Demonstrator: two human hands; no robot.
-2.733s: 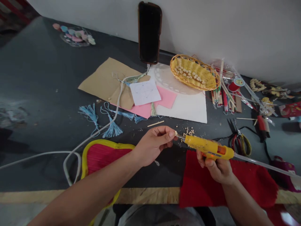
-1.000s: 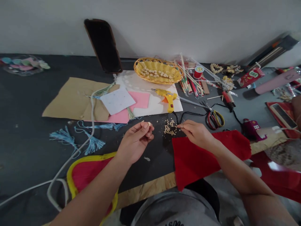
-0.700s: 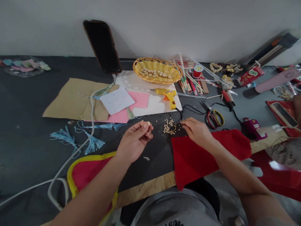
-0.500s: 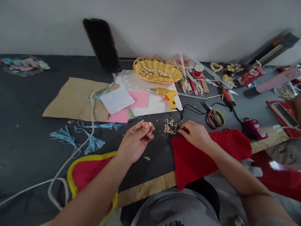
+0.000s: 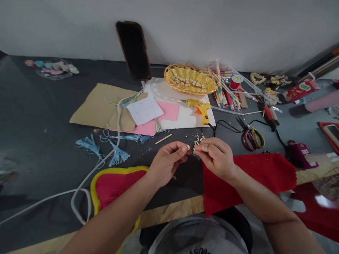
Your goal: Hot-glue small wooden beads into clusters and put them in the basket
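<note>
My left hand [image 5: 169, 163] is closed in a pinch, with a small pale bead piece [image 5: 188, 146] between thumb and forefinger. Close by on the right, my right hand [image 5: 218, 157] is pinched too, a tiny pale bead seeming to show at its fingertips. The two sets of fingertips nearly meet but stay apart. Just behind the right fingers lies a loose pile of pale beads [image 5: 199, 138], partly hidden by that hand. A thin wooden stick [image 5: 163, 138] rests on the dark table beyond my left hand. Red felt [image 5: 249, 173] spreads beneath my right wrist.
A yellow glue gun [image 5: 200, 108] lies on white board, its cord trailing right toward scissors [image 5: 253, 137]. Behind it stands a wicker basket [image 5: 172, 86] holding small bead clusters. A phone [image 5: 134, 51] leans on the wall. Blue tassels [image 5: 119, 156] and a white cable [image 5: 86, 169] lie left.
My hands have come together, the left holding its bead piece near the right fingertips. The right hand has lifted away from the pile's edge. The view has shifted left.
</note>
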